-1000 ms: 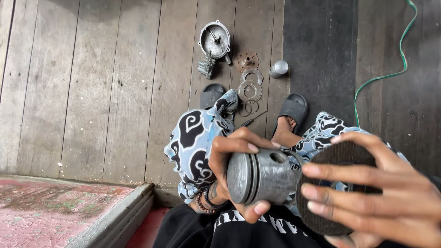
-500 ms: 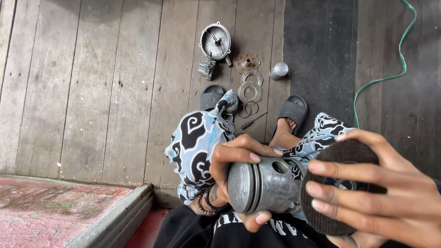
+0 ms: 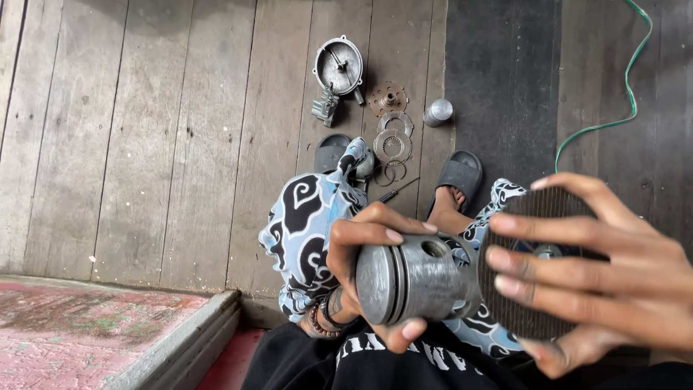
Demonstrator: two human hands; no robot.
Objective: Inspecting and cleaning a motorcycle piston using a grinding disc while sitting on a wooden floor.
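Observation:
My left hand (image 3: 368, 256) grips a grey metal piston (image 3: 415, 278) lying on its side, crown facing left, with ring grooves and a pin hole on top. My right hand (image 3: 599, 278) holds a dark round abrasive pad (image 3: 530, 267) flat against the piston's open skirt end, fingers spread across the pad's face. Both hands are over my lap, above patterned blue-and-black trousers (image 3: 307, 217).
On the plank floor ahead lie a round metal engine cover (image 3: 338, 66), a rusty toothed disc (image 3: 388, 97), thin rings (image 3: 393, 144), a small metal cup (image 3: 438, 112) and a thin tool (image 3: 397, 191). My feet wear grey sandals (image 3: 460, 173). A green cable (image 3: 613, 101) runs at right. A raised pink ledge (image 3: 94, 336) sits lower left.
The piston and both hands have shifted slightly up and left in view, staying pressed together. The floor parts have not moved.

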